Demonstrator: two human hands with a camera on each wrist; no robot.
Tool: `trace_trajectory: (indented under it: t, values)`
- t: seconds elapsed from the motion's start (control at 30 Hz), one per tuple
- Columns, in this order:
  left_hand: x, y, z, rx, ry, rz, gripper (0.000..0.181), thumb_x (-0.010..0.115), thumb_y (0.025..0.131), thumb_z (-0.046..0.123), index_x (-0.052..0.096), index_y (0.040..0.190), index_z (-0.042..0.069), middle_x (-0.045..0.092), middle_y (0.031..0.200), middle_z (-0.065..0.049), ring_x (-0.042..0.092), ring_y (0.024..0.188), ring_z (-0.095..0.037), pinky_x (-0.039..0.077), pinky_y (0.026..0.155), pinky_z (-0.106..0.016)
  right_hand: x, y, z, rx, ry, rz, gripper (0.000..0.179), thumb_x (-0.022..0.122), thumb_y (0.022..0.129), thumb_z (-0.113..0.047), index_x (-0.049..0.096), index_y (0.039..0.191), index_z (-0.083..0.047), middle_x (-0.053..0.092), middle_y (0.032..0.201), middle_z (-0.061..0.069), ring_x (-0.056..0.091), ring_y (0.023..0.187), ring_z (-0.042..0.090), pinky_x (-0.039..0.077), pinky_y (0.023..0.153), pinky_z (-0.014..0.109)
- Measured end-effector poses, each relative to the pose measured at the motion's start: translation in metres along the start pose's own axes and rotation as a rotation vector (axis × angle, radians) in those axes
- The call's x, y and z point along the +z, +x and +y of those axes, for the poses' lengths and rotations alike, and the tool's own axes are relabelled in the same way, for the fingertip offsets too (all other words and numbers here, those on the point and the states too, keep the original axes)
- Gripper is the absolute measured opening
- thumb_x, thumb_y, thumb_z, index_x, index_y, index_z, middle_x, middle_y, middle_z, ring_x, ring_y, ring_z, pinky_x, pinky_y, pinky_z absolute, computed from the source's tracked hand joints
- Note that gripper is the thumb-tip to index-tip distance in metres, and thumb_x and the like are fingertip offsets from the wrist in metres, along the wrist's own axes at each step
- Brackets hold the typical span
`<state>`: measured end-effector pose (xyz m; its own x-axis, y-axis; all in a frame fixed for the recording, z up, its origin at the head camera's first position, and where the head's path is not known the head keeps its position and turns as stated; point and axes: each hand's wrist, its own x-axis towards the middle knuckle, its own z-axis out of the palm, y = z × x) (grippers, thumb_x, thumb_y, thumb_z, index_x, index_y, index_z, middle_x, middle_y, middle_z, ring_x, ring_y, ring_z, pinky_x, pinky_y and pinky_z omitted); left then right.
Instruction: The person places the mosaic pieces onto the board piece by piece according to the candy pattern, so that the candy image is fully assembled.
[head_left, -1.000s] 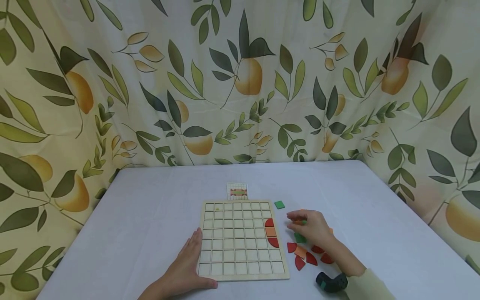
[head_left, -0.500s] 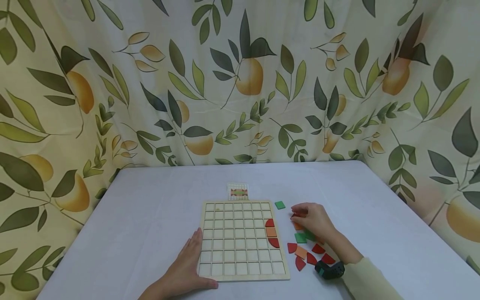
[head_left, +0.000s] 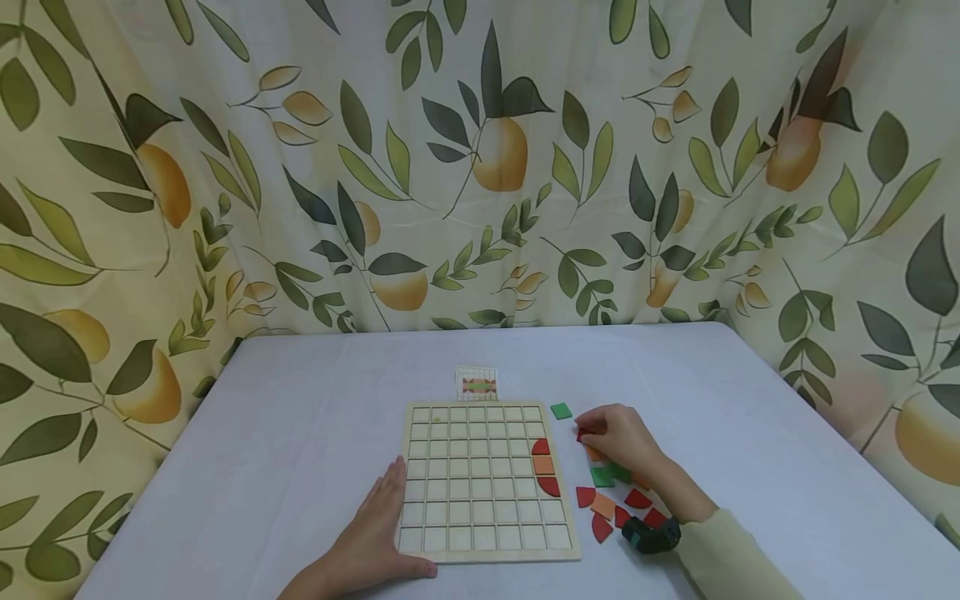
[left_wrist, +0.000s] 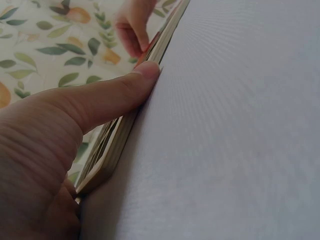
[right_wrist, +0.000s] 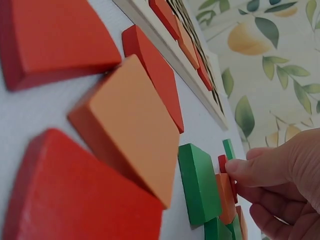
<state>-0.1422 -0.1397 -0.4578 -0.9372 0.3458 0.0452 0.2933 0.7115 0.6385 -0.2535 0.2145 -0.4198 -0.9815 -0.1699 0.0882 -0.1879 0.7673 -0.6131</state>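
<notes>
A light wooden grid board (head_left: 483, 492) lies on the white table. Three pieces fill cells along its right column: a red quarter-round (head_left: 540, 447), an orange square (head_left: 542, 465) and another red quarter-round below. My left hand (head_left: 371, 529) rests at the board's near left corner, fingers straight along the left side and thumb along the front edge. Right of the board, my right hand (head_left: 621, 437) pinches a red piece (right_wrist: 222, 162) between thumb and fingers, over the loose pieces. Its fingers hide part of that piece.
Several loose red, orange and green pieces (head_left: 602, 477) lie right of the board. One green piece (head_left: 561, 411) sits apart near its far right corner. A pattern card (head_left: 477, 384) lies behind the board. A black band (head_left: 651, 535) is on the right wrist. A patterned curtain surrounds the table.
My right hand first shifted up off the green pieces, then slightly left with a red piece at its fingertips. The left hand stays at the board's corner.
</notes>
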Motion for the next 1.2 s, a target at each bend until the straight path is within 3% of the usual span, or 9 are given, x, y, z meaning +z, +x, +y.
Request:
trace_trajectory:
  t: [0.43, 0.77, 0.97, 1.2]
  values:
    - [-0.001, -0.001, -0.001, -0.014, 0.008, 0.004, 0.137, 0.073, 0.052, 0.069, 0.005, 0.144, -0.006, 0.005, 0.15, -0.021, 0.007, 0.137, -0.034, 0.009, 0.108, -0.05, 0.001, 0.005, -0.004, -0.054, -0.01, -0.03, 0.022, 0.067, 0.079, 0.005, 0.071, 0.099, -0.003, 0.065, 0.097, 0.007, 0.051, 0.083, 0.021, 0.051, 0.073, 0.035]
    - [-0.001, 0.0, -0.001, -0.012, 0.01, 0.001, 0.136, 0.072, 0.053, 0.07, 0.006, 0.144, -0.007, 0.006, 0.15, -0.022, 0.006, 0.137, -0.034, 0.01, 0.108, -0.05, 0.005, -0.004, 0.0, 0.034, -0.019, 0.1, 0.041, 0.076, 0.076, -0.019, 0.064, 0.108, 0.004, 0.065, 0.1, 0.016, 0.057, 0.084, 0.024, 0.054, 0.069, 0.032]
    - [-0.001, -0.001, -0.001, -0.012, 0.004, -0.003, 0.136, 0.072, 0.053, 0.069, 0.006, 0.144, -0.006, 0.006, 0.151, -0.021, 0.006, 0.137, -0.032, 0.009, 0.108, -0.049, 0.01, -0.006, -0.001, 0.048, -0.054, 0.156, 0.039, 0.077, 0.076, -0.019, 0.065, 0.104, 0.004, 0.065, 0.092, 0.013, 0.054, 0.076, 0.02, 0.052, 0.06, 0.026]
    - [0.0, -0.001, 0.0, 0.003, 0.001, -0.002, 0.136, 0.073, 0.053, 0.068, 0.004, 0.144, -0.005, 0.005, 0.151, -0.019, 0.005, 0.138, -0.029, 0.008, 0.108, -0.047, 0.013, -0.005, -0.004, 0.08, -0.063, 0.153, 0.038, 0.077, 0.074, -0.016, 0.066, 0.103, 0.006, 0.062, 0.08, 0.008, 0.048, 0.065, 0.018, 0.045, 0.048, 0.025]
